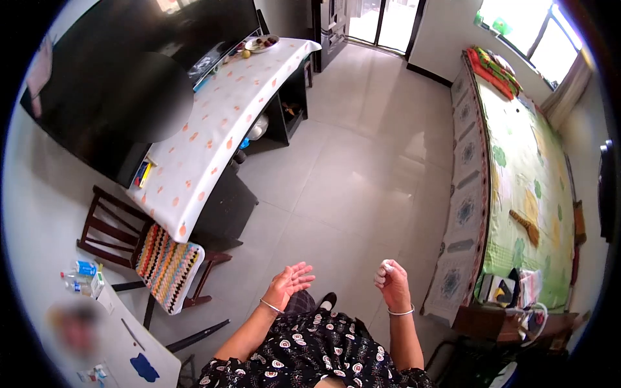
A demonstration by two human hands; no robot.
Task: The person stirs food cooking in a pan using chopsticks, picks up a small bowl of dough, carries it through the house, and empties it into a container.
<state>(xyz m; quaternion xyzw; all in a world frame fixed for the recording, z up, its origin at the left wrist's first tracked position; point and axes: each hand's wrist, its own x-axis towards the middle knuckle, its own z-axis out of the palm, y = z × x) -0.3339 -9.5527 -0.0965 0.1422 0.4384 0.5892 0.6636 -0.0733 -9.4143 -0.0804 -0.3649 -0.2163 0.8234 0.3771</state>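
In the head view my left hand point(292, 283) is held out over the tiled floor, palm up, with its fingers spread and nothing in it. My right hand point(393, 284) is raised to the right of it, its fingers curled closed. A small white thing point(387, 266) shows at the fingertips of that hand; it is too small to name, perhaps crumpled paper. Each wrist wears a silver bangle. Both hands are apart from the furniture. Below them are a dark patterned top and one black shoe point(328, 301).
Left stand a long table point(213, 129) with a fruit-print cloth, a big dark TV screen point(129, 71), a chair point(167, 258) with a striped cushion, and a small white table point(123, 333). A bed point(517, 174) with a brush point(525, 226) lies right. Tiled floor point(349, 174) leads to a doorway.
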